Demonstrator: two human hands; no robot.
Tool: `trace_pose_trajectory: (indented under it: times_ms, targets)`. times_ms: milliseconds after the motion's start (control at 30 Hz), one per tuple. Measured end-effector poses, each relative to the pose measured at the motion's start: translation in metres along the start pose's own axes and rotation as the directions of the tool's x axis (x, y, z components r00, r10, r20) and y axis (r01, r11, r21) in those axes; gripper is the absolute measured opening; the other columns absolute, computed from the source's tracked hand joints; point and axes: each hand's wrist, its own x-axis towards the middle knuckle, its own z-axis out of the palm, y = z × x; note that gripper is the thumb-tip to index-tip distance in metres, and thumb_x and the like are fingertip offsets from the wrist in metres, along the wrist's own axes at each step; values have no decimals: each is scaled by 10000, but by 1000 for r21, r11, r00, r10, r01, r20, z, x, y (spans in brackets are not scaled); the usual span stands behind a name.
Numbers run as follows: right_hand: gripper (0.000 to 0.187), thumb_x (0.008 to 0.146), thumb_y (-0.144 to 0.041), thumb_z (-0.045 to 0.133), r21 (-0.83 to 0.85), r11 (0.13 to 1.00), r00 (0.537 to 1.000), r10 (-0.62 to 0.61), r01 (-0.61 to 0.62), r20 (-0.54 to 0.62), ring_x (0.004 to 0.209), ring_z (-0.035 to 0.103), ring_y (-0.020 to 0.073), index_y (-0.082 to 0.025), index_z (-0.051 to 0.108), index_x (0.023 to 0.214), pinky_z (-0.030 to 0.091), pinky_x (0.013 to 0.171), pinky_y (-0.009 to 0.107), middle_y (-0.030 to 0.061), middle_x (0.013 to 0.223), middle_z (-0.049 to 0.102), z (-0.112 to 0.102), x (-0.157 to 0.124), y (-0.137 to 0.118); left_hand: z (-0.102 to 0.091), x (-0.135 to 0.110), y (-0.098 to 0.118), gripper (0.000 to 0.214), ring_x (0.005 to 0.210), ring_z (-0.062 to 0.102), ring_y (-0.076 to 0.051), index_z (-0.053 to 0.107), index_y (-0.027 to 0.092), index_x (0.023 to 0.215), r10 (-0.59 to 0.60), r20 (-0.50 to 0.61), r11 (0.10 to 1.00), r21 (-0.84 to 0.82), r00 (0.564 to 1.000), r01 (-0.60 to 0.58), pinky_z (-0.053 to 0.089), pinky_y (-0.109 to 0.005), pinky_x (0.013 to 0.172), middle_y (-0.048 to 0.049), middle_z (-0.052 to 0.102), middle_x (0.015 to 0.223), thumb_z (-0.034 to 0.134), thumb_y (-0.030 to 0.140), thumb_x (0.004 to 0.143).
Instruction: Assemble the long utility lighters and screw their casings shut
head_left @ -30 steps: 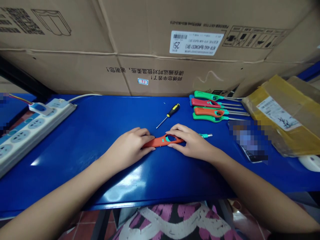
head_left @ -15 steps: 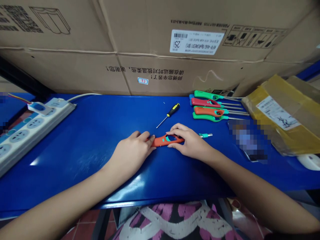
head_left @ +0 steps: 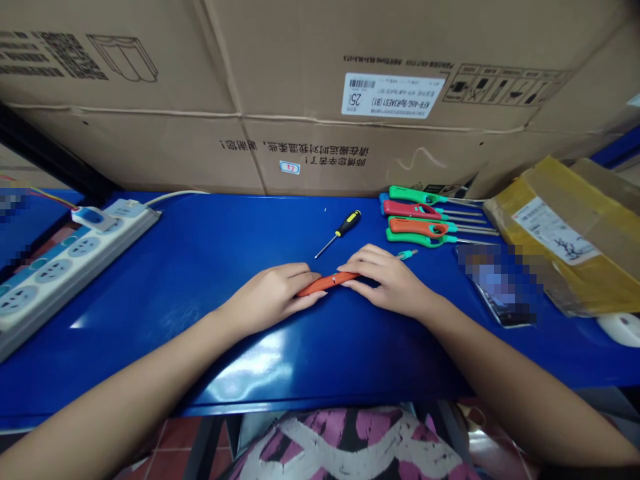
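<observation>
An orange long-nosed lighter (head_left: 323,283) lies on the blue table (head_left: 200,267), turned on its edge. My left hand (head_left: 273,293) grips its handle end, fingers curled over it. My right hand (head_left: 387,277) covers the trigger part, fingers wrapped round it. The lighter's teal nozzle tip (head_left: 407,254) sticks out past my right hand. A yellow-and-black screwdriver (head_left: 339,233) lies just behind the hands.
Several green, red and orange lighters (head_left: 420,220) lie side by side at the back right. A phone (head_left: 500,293), a yellow parcel (head_left: 565,233) and a white mouse (head_left: 623,328) sit at the right. A power strip (head_left: 65,260) is left; cardboard boxes (head_left: 320,93) stand behind.
The orange lighter has been rolled from flat, with its trigger opening showing, onto its edge. Both hands have closed tighter round it.
</observation>
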Motion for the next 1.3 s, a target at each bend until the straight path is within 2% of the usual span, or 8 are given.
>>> trace_pose_trajectory:
  times_ms: [333,833,900,1000,1067,1133,1233,1300]
  targets:
    - [127,990,-282,586,-24,999,999,27,-27,19,868,597,213,-197,680,993,450,791,372,66,898,694,6,0,-8,7,0,-1,295,758,668,-155,732,141,1051,61,-50,989,-134,997,-67,518,-259,710,-72,712,858,521,346,1035]
    - [119,966,-303,629,-204,977,993,85,-65,87,937,630,231,-208,699,946,373,960,431,64,957,734,-33,-5,14,-4,4,-7,234,697,660,-129,781,149,988,-98,-84,937,-343,992,64,508,-222,642,-53,735,815,659,345,952]
    - [152,981,-312,604,-216,973,994,97,-85,49,1009,635,243,-227,713,1042,355,998,451,72,1061,744,-35,-4,8,-4,6,-4,290,561,603,-108,780,145,958,-287,-26,827,-511,958,234,471,-207,523,-32,708,702,660,409,941]
    - [404,951,-418,650,-198,979,996,71,-58,59,1142,613,264,-246,629,1317,359,1044,455,92,1267,695,-32,-3,-1,0,10,-1,379,386,472,-75,746,130,1005,-530,188,443,-770,827,459,366,-188,370,-2,656,586,635,485,932]
    - [597,922,-485,677,-197,980,996,15,3,92,1175,607,267,-229,528,1440,397,1028,434,109,1326,664,-24,-2,-4,2,11,1,385,359,437,-59,733,123,966,-559,320,219,-832,765,509,333,-175,347,0,644,574,667,497,900]
    - [531,968,-460,621,-224,972,996,-54,68,68,1129,636,250,-204,542,1426,444,954,402,114,1293,683,-14,0,-5,4,12,3,388,361,422,-43,719,113,846,-544,400,99,-842,738,530,327,-164,351,-4,632,570,714,501,860]
    - [324,1036,-362,516,-239,962,991,-131,133,24,1023,683,224,-169,655,1257,466,861,368,105,1190,738,-2,1,-2,7,13,5,454,434,513,-66,740,106,898,-559,378,84,-860,738,503,432,-177,424,-35,671,636,694,557,868]
    - [272,1046,-320,499,-222,967,992,-127,123,-7,987,699,209,-160,688,1158,467,827,350,93,1127,760,0,1,0,9,12,5,484,566,632,-115,751,123,1063,-574,224,242,-872,788,425,544,-224,557,-63,728,760,693,564,872]
